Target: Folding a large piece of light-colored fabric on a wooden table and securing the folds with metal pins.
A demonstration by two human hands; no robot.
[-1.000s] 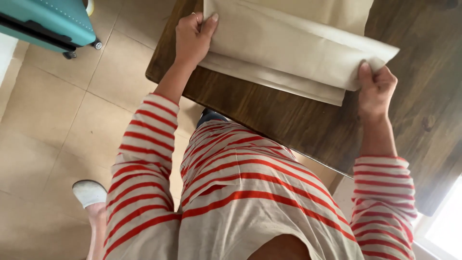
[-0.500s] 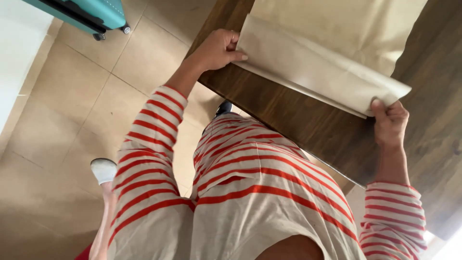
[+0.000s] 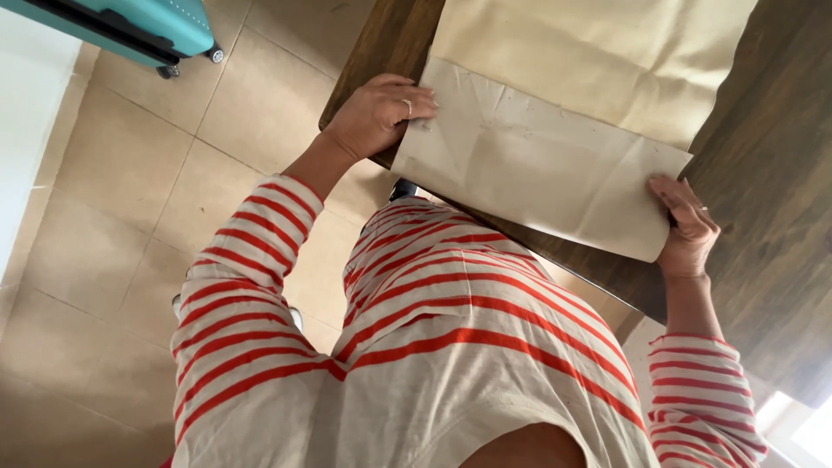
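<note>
A large cream-coloured cloth, folded into a flat rectangle (image 3: pixel 555 165), is lying on the dark brown wooden counter (image 3: pixel 771 173), with its folded lower band sitting nearest the person and running slantwise from one grip to the other. The upper layer of the cloth is spreading away from both grips toward the far side of the counter.

The left hand (image 3: pixel 377 113) is resting on the near left corner of the folded band, fingers curled and closing down on the cloth's edge, a ring showing on one finger; this grip is pressing on the cloth where it meets the counter's edge. The right hand (image 3: pixel 689 230) is at the opposite corner of the band, its fingers pinching the corner of the cloth, thumb side tucked under so the exact clasp is partly hidden; a ring is showing here too. The two grips are well apart, with the whole width of the folded band stretching between them.

Below the grips, the person's red-and-cream striped long-sleeved top (image 3: pixel 451 347) is filling the near part of the view, just beside the counter's near edge. Out beyond the left grip, beige floor tiles (image 3: pixel 130 217) are spreading away, and a teal hard-shell wheeled suitcase (image 3: pixel 130 26) is standing on them, well apart from the counter.
</note>
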